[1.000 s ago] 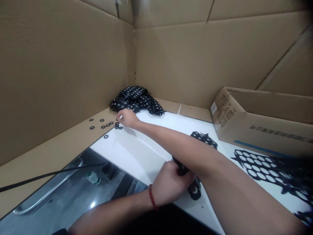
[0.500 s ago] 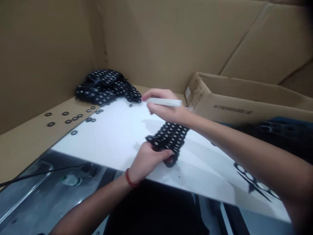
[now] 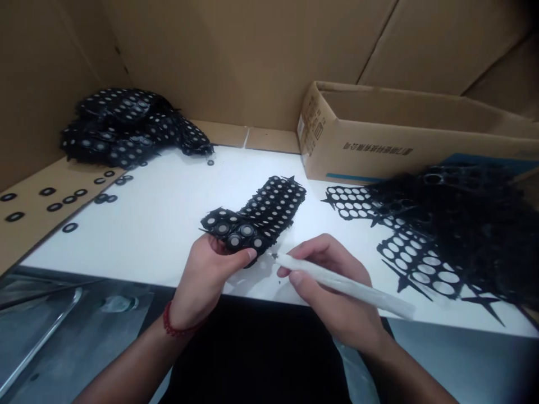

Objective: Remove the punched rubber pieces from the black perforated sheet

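The left hand [image 3: 210, 272] has its grip closed on the near end of one black punched strip [image 3: 256, 216], thumb over the top edge and fingers under it; the strip still carries its round discs and runs up and to the right from that grip, its far end lying on the white table [image 3: 168, 224]. The right hand [image 3: 332, 289] has its grip closed around one white stick [image 3: 341, 283], held like a pen. Its pointed tip sits just right of the left thumb, close to the strip's near edge; whether it touches the strip cannot be told. The stick's other end trails off to the right, past the right wrist.

Well beyond the left grip and to its left lies one heap of spent black strips [image 3: 126, 126] in the corner of the cardboard walls. Between that heap and the left grip, about a dozen loose black rings [image 3: 69, 227] are scattered over the table edge and the cardboard beside it. To the right of the right grip lie two flat emptied sheets with open holes [image 3: 415, 261], partly under one dark tangled pile [image 3: 467, 219]. Beyond both grips stands one open cardboard box [image 3: 404, 140].
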A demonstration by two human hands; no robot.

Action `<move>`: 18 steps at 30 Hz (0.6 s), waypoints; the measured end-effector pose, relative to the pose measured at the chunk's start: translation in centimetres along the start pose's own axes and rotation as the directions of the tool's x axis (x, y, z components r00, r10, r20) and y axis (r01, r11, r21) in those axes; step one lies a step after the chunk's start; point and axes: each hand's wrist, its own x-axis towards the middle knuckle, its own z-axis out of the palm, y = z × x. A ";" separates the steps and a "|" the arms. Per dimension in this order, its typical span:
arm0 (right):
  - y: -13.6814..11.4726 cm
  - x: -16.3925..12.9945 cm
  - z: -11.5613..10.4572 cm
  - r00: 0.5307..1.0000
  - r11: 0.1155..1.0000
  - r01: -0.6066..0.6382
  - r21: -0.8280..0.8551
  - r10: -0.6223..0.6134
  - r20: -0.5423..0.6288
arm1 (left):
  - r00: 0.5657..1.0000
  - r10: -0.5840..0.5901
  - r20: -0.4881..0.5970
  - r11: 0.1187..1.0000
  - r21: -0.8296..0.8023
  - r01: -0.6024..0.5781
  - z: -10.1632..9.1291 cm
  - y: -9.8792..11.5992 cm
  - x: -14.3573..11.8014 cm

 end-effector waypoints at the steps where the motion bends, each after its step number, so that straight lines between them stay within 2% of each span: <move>1: 0.0 -0.3 0.3 0.999 1.000 0.022 0.004 -0.022 -0.048 | 1.000 -0.017 0.006 1.000 -0.008 0.017 0.0 0.1 -0.2; 4: 0.2 -0.4 1.2 0.980 0.994 0.100 0.030 -0.093 -0.177 | 0.998 -0.067 0.003 0.997 -0.050 0.067 -0.1 0.2 -0.5; 7: 0.6 -0.1 1.8 0.965 0.989 0.122 0.082 -0.098 -0.243 | 0.995 -0.097 -0.028 0.991 -0.094 0.094 0.0 0.4 -0.5; 12: 1.2 0.1 2.3 0.980 0.982 0.098 0.163 -0.066 -0.187 | 0.987 -0.145 -0.077 0.985 -0.107 0.136 0.6 0.8 -0.2; 18: 0.9 0.0 2.7 0.979 0.966 0.154 0.208 -0.121 -0.161 | 0.994 -0.061 -0.085 0.988 -0.148 0.048 0.9 0.5 -0.5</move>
